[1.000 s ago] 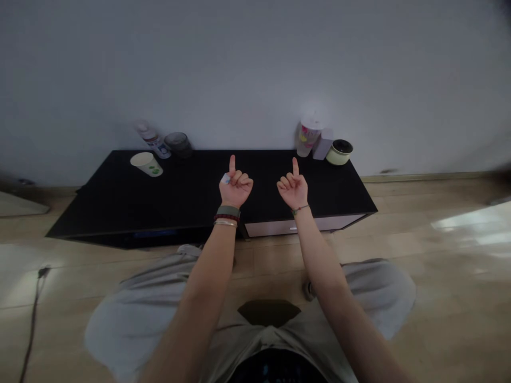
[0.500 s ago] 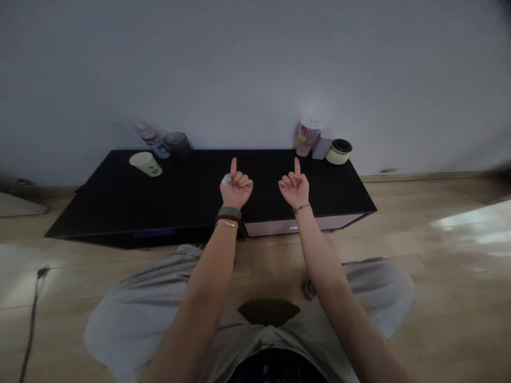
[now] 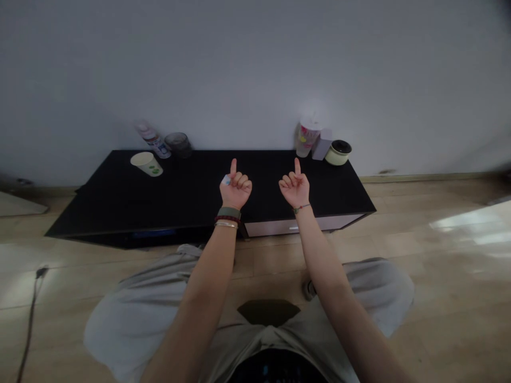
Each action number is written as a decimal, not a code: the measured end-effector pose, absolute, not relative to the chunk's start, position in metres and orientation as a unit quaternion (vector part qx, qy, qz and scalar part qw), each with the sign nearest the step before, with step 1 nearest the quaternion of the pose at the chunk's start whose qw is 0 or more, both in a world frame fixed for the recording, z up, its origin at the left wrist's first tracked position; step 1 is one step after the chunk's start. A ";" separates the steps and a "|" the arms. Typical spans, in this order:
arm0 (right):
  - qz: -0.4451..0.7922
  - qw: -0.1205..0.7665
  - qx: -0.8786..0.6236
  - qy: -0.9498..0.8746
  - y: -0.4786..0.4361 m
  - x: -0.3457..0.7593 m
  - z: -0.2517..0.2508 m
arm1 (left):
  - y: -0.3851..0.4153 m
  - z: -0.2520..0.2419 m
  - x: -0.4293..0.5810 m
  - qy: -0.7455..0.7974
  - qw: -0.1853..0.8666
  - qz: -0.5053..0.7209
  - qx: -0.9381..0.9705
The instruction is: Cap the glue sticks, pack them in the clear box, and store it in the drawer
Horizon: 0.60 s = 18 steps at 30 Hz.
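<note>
My left hand point(image 3: 236, 190) is over the black cabinet top point(image 3: 179, 197), with one finger stretched toward the wall and the others curled in. A small white and blue patch shows on its thumb side. My right hand point(image 3: 295, 189) mirrors it farther right, one finger pointing away from me and the rest folded. Neither hand is seen to hold anything. Beyond my right fingertip stands a clear plastic drink cup point(image 3: 306, 139) with pink print. Whether the hands touch the cabinet top, I cannot tell.
Left on the cabinet are a paper cup point(image 3: 147, 164), a spray can point(image 3: 154, 141) and a dark glass point(image 3: 179, 144). At right, a pale box point(image 3: 321, 146) adjoins a cream pot point(image 3: 338, 153) with a black lid. A cable point(image 3: 32, 319) lies on the floor.
Both hands keep the same pose and place. The view has shifted only very slightly.
</note>
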State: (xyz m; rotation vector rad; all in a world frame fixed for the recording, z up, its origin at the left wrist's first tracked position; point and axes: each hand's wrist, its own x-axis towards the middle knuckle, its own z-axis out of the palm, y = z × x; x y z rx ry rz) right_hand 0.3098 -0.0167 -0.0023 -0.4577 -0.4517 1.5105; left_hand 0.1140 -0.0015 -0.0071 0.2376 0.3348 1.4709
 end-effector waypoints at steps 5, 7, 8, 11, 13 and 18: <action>0.669 0.676 -0.224 -0.211 -0.017 0.310 0.001 | -0.004 -0.006 0.114 0.153 0.729 0.659 0.109; 0.670 0.662 -0.248 -0.226 -0.022 0.312 -0.003 | -0.009 -0.008 0.114 0.165 0.744 0.637 0.114; 0.678 0.644 -0.264 -0.236 -0.028 0.312 -0.007 | -0.014 -0.010 0.114 0.178 0.756 0.619 0.119; 0.751 0.488 -0.344 -0.283 -0.057 0.316 -0.027 | -0.032 -0.028 0.110 0.249 0.800 0.529 0.135; 0.779 0.323 -0.425 -0.327 -0.084 0.318 -0.042 | -0.048 -0.045 0.107 0.311 0.817 0.460 0.157; 0.722 0.221 -0.541 -0.370 -0.134 0.324 -0.055 | -0.093 -0.059 0.105 0.431 0.755 0.369 0.329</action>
